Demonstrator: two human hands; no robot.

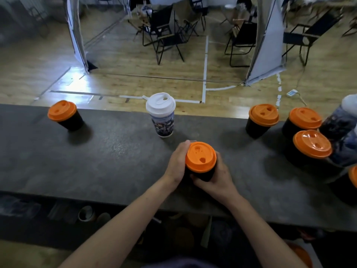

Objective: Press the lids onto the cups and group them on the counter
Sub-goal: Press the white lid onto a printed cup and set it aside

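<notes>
you are gripping one black cup (204, 176) with both hands: your left hand (176, 161) is wrapping its left side and your right hand (216, 179) is curling round its right side and base. its orange lid (201, 156) is sitting on top, over the bench (116, 161).

six orange-lidded black cups are showing in all:
- the one you are holding
- a lone cup (64, 116) far left of your hands
- a rear cup (262, 119), a corner cup (303, 120) and a near cup (311, 147), grouping right of your hands
- an edge cup (354, 176), being cut off farther right

one printed cup (163, 123) with a white lid (160, 103) is standing just beyond your left hand. two blurred printed cups (340, 120) are crowding the far right.
</notes>
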